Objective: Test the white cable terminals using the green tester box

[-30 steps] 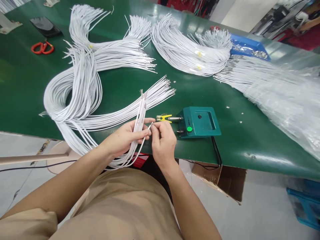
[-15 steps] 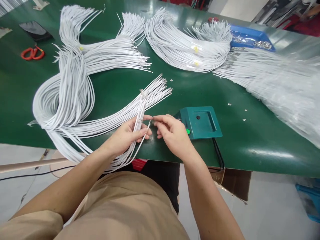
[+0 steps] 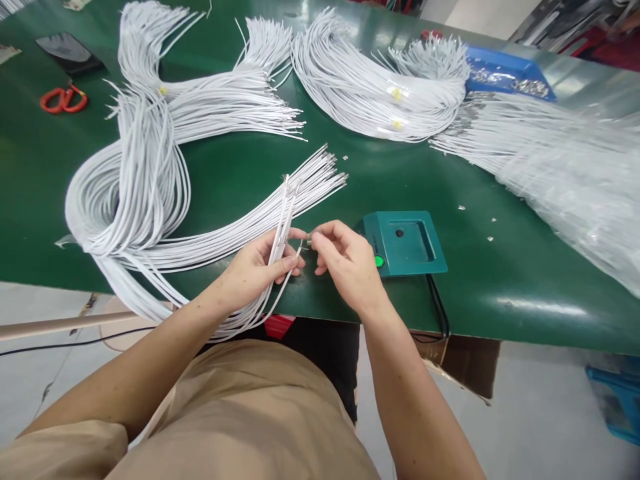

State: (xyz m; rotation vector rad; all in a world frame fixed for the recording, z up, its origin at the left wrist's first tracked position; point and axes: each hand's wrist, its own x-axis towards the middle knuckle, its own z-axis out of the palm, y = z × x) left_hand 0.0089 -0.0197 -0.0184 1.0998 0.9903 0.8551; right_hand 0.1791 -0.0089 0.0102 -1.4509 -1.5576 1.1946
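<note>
White insulated wires with bare metal tips, a slim bunch [image 3: 281,223], stand just left of the frame's centre, gripped in the left hand [image 3: 255,267], its fingers curled closed around them, thumb pressed on the front; the tips point up the frame and the tails hang below the table edge.

The green table top [image 3: 240,167] fills the upper two thirds of the frame. Across its left and middle lies a large looped heap of white wires [image 3: 135,180], a second fanned heap [image 3: 370,93] sits at upper centre, and a mass of wires in clear plastic wrap [image 3: 560,173] spreads along the right. A blue tray [image 3: 505,70] lies at the upper right.

A small teal box with a green button [image 3: 405,243] rests right of centre, touching the back of the right hand [image 3: 347,263]. That hand's thumb and forefinger are pinched shut on the metal end of a single white wire [image 3: 295,257], just beside the left thumb.

At the upper left lie red-handled scissors [image 3: 63,100] and a dark phone [image 3: 67,50], near each other.
</note>
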